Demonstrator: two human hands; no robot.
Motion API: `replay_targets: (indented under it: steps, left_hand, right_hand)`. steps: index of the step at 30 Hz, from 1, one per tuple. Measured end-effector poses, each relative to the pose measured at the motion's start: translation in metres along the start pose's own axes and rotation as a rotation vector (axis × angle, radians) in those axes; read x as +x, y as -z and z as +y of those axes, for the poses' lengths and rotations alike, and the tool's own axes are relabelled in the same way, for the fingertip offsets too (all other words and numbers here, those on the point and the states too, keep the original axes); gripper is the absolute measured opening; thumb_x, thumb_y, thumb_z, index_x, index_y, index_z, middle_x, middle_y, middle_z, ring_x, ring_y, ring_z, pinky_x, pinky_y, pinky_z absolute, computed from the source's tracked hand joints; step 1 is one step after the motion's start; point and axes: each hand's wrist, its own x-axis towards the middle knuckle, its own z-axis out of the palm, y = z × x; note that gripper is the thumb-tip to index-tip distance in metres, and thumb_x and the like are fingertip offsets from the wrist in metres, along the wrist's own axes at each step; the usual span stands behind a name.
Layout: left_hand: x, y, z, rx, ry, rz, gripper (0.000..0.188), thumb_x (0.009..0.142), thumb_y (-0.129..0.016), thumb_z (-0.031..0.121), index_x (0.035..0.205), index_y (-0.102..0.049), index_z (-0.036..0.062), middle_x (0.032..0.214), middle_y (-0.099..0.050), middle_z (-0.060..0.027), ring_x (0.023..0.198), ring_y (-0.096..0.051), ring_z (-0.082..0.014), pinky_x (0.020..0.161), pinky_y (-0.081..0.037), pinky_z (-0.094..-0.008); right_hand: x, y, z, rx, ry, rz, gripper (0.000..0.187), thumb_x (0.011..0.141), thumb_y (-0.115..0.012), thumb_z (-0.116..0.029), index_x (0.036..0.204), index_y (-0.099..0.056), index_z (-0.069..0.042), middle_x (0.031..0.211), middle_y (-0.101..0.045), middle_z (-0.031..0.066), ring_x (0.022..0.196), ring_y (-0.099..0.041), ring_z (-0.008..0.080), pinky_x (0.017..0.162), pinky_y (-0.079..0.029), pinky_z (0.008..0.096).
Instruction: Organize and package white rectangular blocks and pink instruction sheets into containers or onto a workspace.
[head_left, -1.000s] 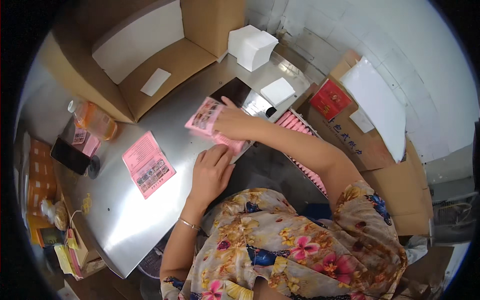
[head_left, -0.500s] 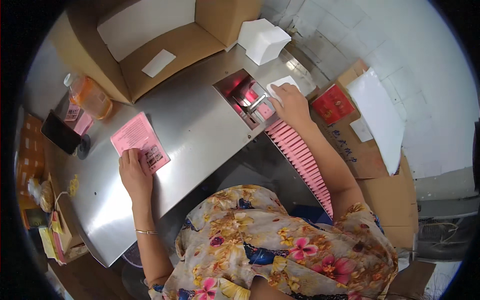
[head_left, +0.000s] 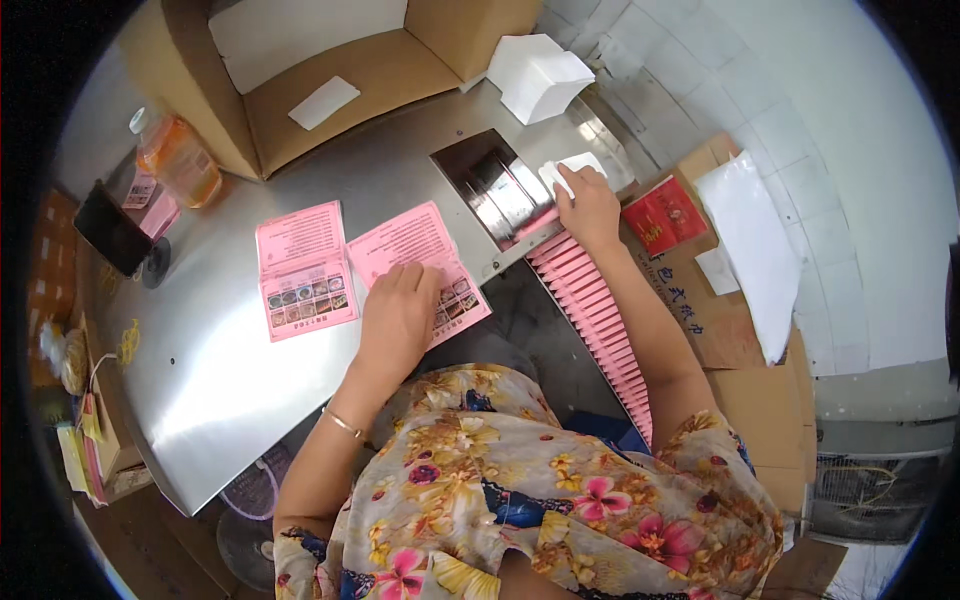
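Observation:
My left hand [head_left: 400, 305] is closed on a pink printed paper packet [head_left: 405, 238] near the front edge of the metal table; its palm hides part of the packet. Left of it lies a second pink packet [head_left: 305, 270], showing lines of print and small pictures. My right hand [head_left: 592, 208] is closed on a small stack of white folded paper [head_left: 572, 168], just right of a recessed machine opening [head_left: 492, 190] with shiny metal parts. Under my right forearm, a long row of pink packets [head_left: 598, 325] stands on edge in a chute.
An open cardboard box [head_left: 350, 95] stands at the back, with a white stack of folded paper [head_left: 540, 80] beside it. An orange drink bottle [head_left: 182, 165] and a phone on a stand [head_left: 112, 228] are at left. Cartons [head_left: 740, 320] stand at right.
My left hand has moved right from the left of the table. Two pink packets now show on the tabletop instead of one. The red glow in the machine opening is gone.

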Motion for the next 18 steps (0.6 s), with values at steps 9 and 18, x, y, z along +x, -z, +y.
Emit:
replay_targets:
  steps: [9,18]
  left_hand:
    - [-0.019,0.014,-0.035,0.301,0.102,-0.024,0.047,0.090,-0.062,0.018,0.133,-0.053,0.0000,0.152,-0.041,-0.0178,0.140,-0.040,-0.0348,0.112,-0.028,-0.0600]
    - [0.021,-0.012,-0.019,0.106,-0.001,0.061,0.065,0.077,-0.077,0.022,0.134,-0.054,0.0011,0.142,-0.051,-0.0185,0.131,-0.046,-0.0356,0.103,-0.035,-0.0543]
  right_hand:
    - [0.016,0.018,0.039,0.288,-0.047,-0.007,0.050,0.086,-0.056,-0.002,0.135,-0.061,-0.012,0.129,-0.064,0.0186,0.125,-0.056,0.0386,0.109,-0.041,0.0413]
    - [-0.025,-0.002,-0.119,0.291,0.727,-0.186,0.034,0.087,-0.060,-0.012,0.120,-0.067,-0.010,0.124,-0.065,0.0099,0.121,-0.061,0.0243,0.115,-0.028,0.0561]
